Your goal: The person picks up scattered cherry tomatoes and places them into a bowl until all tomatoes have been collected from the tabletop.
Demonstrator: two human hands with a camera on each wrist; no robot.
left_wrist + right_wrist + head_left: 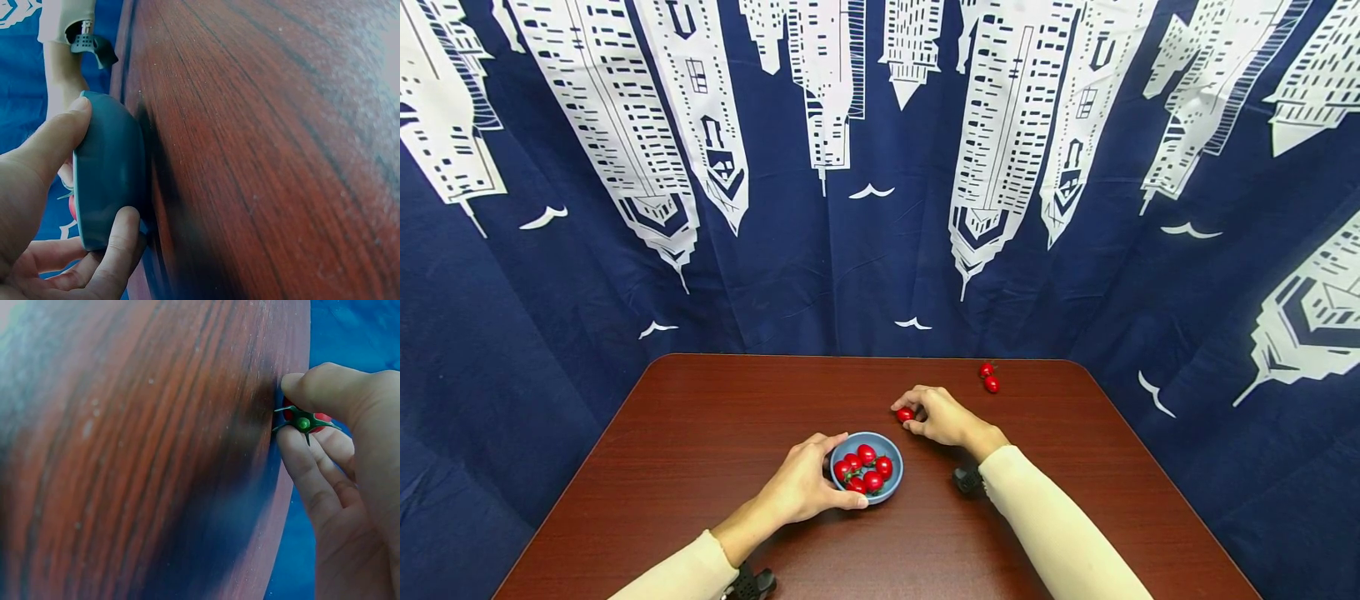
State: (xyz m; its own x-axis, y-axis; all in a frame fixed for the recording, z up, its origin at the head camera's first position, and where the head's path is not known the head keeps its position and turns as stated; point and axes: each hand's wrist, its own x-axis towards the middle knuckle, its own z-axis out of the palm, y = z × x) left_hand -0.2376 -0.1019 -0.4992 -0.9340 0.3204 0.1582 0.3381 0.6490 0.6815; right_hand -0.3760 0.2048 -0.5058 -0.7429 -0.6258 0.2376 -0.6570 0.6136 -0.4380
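Note:
A small blue bowl (pixel 891 491) holds several red cherry tomatoes (pixel 867 454) with bits of green stem. My left hand (pixel 805 478) grips the bowl from its left side, thumb at the near rim and fingers round the far side. The left wrist view shows the bowl's outer wall (pixel 109 169) between thumb and fingers, close above the table. Just beyond the bowl to the right, my right hand (pixel 946 418) pinches one cherry tomato (pixel 905 414) between thumb and fingers. Its green calyx (pixel 304 423) faces the right wrist camera.
Two more cherry tomatoes (pixel 992 384) lie together near the far right edge of the brown wooden table (pixel 722 417). Behind the table hangs a dark blue cloth (pixel 820 275) printed with white buildings. A black wrist device (pixel 967 479) sits under the right sleeve.

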